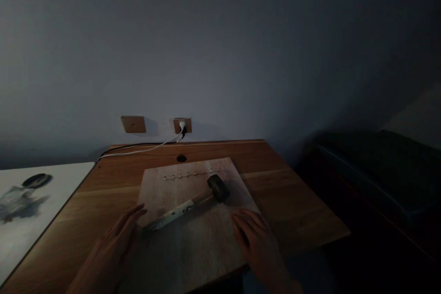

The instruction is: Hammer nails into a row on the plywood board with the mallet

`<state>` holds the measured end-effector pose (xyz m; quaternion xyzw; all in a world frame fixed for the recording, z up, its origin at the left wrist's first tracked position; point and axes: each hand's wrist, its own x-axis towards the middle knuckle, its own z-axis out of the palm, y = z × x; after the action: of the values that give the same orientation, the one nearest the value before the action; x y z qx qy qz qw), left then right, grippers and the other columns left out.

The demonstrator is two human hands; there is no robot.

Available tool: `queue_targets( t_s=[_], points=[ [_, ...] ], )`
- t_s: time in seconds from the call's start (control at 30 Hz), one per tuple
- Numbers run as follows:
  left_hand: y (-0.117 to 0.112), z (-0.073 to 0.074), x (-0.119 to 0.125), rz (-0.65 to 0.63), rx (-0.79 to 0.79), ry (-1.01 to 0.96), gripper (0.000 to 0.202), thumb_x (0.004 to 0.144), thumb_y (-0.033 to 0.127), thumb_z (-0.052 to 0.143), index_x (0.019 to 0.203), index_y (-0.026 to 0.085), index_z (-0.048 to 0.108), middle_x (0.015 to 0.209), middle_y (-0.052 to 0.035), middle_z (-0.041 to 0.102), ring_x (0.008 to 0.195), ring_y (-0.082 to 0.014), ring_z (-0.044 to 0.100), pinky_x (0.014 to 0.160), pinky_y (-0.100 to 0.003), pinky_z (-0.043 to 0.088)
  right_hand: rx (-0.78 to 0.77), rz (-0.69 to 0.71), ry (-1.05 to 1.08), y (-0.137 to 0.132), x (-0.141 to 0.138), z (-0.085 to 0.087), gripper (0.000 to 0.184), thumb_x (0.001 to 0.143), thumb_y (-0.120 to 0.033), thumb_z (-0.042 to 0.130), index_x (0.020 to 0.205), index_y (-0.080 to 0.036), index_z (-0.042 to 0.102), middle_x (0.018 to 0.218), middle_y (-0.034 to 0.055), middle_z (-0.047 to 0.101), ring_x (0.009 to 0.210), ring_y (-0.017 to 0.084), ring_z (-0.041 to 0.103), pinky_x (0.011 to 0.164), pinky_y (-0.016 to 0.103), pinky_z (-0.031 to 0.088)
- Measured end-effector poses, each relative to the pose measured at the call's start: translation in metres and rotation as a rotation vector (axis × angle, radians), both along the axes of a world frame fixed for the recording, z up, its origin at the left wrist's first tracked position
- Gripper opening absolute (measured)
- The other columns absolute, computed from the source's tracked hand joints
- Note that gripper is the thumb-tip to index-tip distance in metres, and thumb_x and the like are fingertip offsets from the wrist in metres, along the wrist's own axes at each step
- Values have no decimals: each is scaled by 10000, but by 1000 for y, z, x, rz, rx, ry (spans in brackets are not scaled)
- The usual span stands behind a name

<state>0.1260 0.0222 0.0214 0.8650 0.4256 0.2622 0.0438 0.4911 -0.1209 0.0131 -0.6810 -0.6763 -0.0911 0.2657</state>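
Lower middle of frame, looks like a hands-off step, any lift calling for a wrap round the handle [172, 214]: black-headed mallet [190, 204] lies diagonally on the wooden board [203, 244], between left grip [115, 241] beside its butt and right grip [257, 241] below its head [218, 188], both empty, unclenched.

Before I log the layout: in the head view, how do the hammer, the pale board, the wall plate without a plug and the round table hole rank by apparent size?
1. Pale board
2. Hammer
3. Wall plate without a plug
4. Round table hole
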Motion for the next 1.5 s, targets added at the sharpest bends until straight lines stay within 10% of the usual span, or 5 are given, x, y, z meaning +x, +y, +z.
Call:
queue_targets(
  t_s=[0.57,0.93,1.5],
  points=[
    [1,3,211,-603,-283,-28,569,901,107,498,1449,228,402,1479,-156,493,1185,-258,657,1027,-438,555,-42,-440,36,-38,189,-13,372,928,-289,450,1186,-168,688,1129,162,762,1033,318,718,950,493,543],
    [22,-10,207,-565,-168,-154,181,993,218,485,1058,200,653,1050,-85,715,982,-234,676,933,-435,559,89,-706,0,-83,220,-31,451,971,-406,445,1322,-146,556,1307,232,583,1224,385,545,1001,563,465],
    [14,-14,205,-582,-25,-6,373,1029,295,466,1381,191,535,1400,-135,604,1306,-278,551,1123,-508,445,56,-769,-144,-82,221,-48,346,993,-308,424,1194,-148,655,1281,210,608,1136,360,561,896,510,480]
  ],
)
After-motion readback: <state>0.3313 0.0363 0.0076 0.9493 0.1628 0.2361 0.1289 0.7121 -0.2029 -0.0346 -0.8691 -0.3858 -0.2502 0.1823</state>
